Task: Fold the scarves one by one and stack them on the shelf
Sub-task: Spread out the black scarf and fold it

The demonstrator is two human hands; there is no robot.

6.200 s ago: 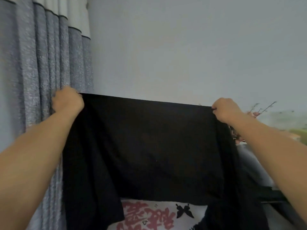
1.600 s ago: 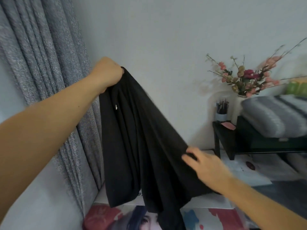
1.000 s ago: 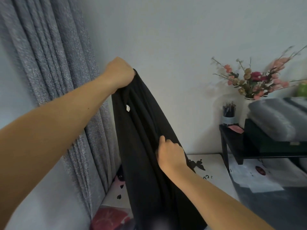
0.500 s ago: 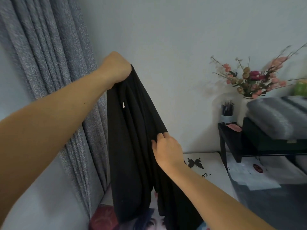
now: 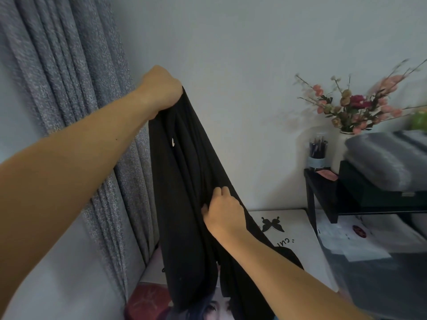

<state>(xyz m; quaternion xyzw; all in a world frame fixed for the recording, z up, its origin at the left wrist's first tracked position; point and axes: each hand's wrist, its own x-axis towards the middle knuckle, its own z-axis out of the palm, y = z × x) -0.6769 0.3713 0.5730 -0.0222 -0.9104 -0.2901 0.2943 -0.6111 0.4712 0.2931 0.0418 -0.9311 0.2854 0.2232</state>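
Left hand (image 5: 161,88) fist-grips black scarf (image 5: 184,204) top high by grey curtain (image 5: 69,88), right hand (image 5: 223,213) pinches mid-fold, cloth hanging over printed table (image 5: 298,225); black shelf (image 5: 323,192) right, against white wall (image 5: 231,54).

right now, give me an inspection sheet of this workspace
surface: white printed surface with a black butterfly motif, partly under the hanging cloth
job's things: black scarf hangs bunched lengthwise; grey folded textiles lie on the black shelf
clutter: pen cup, pink item beside it, flower vase, papers below the shelf
grippers: left hand grips the scarf's top, raised; right hand pinches it partway down
cables: nothing seen
surroundings: grey curtain at left, plain wall behind
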